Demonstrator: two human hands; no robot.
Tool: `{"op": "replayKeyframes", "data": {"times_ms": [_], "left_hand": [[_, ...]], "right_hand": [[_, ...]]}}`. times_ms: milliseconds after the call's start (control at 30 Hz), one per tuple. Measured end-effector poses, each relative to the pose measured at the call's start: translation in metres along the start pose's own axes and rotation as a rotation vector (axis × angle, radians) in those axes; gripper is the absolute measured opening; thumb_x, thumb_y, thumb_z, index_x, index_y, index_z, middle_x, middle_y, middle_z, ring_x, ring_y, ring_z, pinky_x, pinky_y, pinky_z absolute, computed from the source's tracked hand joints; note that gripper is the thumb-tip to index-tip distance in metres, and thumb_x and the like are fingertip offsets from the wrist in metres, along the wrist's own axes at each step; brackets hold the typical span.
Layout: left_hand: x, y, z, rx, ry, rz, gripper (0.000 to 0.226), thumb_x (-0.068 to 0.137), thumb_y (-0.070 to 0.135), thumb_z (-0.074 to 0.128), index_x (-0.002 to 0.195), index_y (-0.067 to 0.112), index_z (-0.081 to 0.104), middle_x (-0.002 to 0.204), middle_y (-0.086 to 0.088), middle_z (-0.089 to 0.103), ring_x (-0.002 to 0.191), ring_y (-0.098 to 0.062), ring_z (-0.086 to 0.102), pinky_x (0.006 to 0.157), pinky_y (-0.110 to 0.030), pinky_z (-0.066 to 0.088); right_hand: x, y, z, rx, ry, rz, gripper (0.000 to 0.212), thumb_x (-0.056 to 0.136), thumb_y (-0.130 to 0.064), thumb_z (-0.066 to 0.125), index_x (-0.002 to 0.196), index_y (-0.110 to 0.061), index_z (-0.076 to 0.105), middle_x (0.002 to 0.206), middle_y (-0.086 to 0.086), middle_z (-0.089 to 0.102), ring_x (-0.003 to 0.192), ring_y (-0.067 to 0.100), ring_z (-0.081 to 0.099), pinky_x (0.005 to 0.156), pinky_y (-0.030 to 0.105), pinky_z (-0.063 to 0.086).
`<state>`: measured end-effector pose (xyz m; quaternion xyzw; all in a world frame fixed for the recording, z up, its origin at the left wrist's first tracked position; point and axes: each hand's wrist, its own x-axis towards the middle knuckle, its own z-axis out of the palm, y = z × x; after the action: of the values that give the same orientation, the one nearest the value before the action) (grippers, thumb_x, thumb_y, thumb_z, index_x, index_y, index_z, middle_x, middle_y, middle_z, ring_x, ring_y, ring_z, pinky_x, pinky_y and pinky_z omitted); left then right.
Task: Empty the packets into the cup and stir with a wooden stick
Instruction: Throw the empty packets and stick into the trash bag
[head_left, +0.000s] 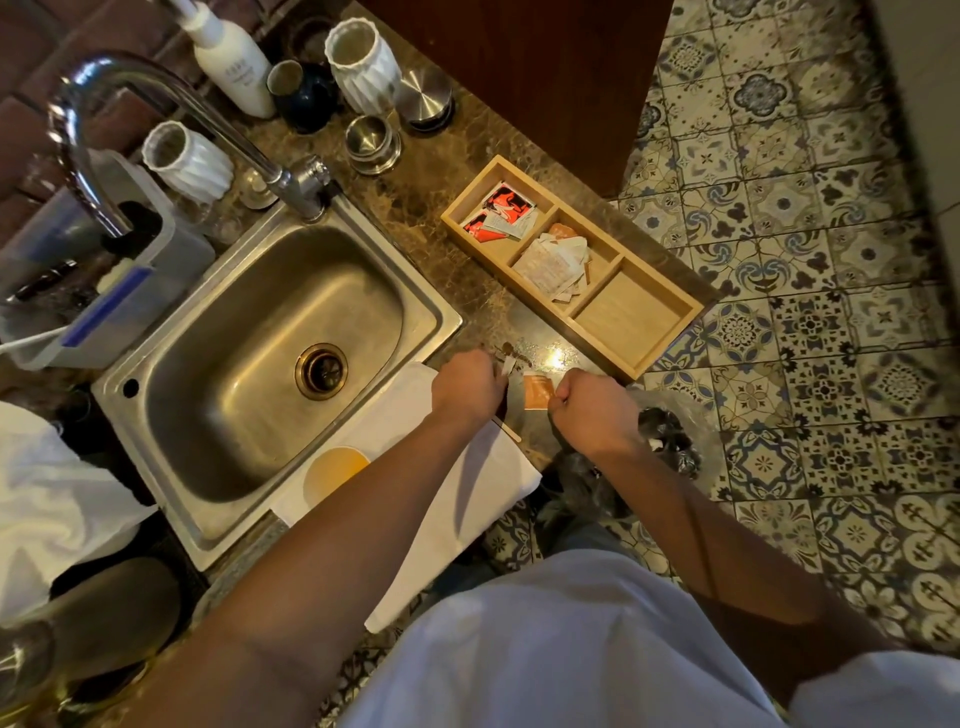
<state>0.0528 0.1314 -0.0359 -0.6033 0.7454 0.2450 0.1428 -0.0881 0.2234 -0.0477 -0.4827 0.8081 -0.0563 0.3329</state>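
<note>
Mid-task: left hand (470, 382) and right hand (592, 402) fingers pinching orange packet (537, 392) over surface (441, 208), apparently tearing; cup (335, 467) beside sink (249, 322), stick (506, 430) unused.

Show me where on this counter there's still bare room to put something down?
Bare marble shows between the sink and the wooden tray, running down to the hands. The tray's nearest compartment holds nothing. It is crowded behind the faucet, where vases, metal cups and a bottle stand together, and near the edge, where both hands work over the napkin.
</note>
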Motion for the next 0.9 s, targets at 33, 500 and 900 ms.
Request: {"op": "replayKeyframes", "data": {"times_ms": [33,500,900], "left_hand": [[-0.002,-0.001,-0.002,-0.015,0.006,0.0,0.023,0.094,0.033,0.062,0.09,0.014,0.074,0.087,-0.008,0.072,0.083,-0.028,0.068,0.064,-0.033,0.051],[-0.053,-0.004,-0.021,-0.542,0.164,0.055,0.028,0.099,0.031,0.054,0.076,0.015,0.058,0.066,-0.003,0.068,0.06,-0.021,0.064,0.064,-0.046,0.056],[-0.113,-0.014,-0.028,-0.784,0.038,0.26,0.031,0.106,0.02,0.041,0.078,0.024,0.052,0.063,-0.003,0.061,0.052,-0.012,0.055,0.057,-0.035,0.047]], "right_hand": [[0.0,0.001,0.0,-0.002,-0.004,-0.004,0.017,0.095,-0.035,0.058,0.101,-0.023,0.069,0.094,0.0,0.072,0.089,0.022,0.069,0.077,0.036,0.059],[-0.022,0.009,-0.02,0.415,-0.03,-0.119,0.015,0.101,-0.032,0.056,0.094,-0.026,0.067,0.07,-0.006,0.073,0.06,0.002,0.064,0.057,0.023,0.046],[-0.092,0.006,-0.03,0.684,0.087,-0.045,0.021,0.105,-0.021,0.053,0.087,-0.014,0.063,0.072,0.008,0.071,0.052,0.011,0.054,0.053,0.029,0.042]]}}
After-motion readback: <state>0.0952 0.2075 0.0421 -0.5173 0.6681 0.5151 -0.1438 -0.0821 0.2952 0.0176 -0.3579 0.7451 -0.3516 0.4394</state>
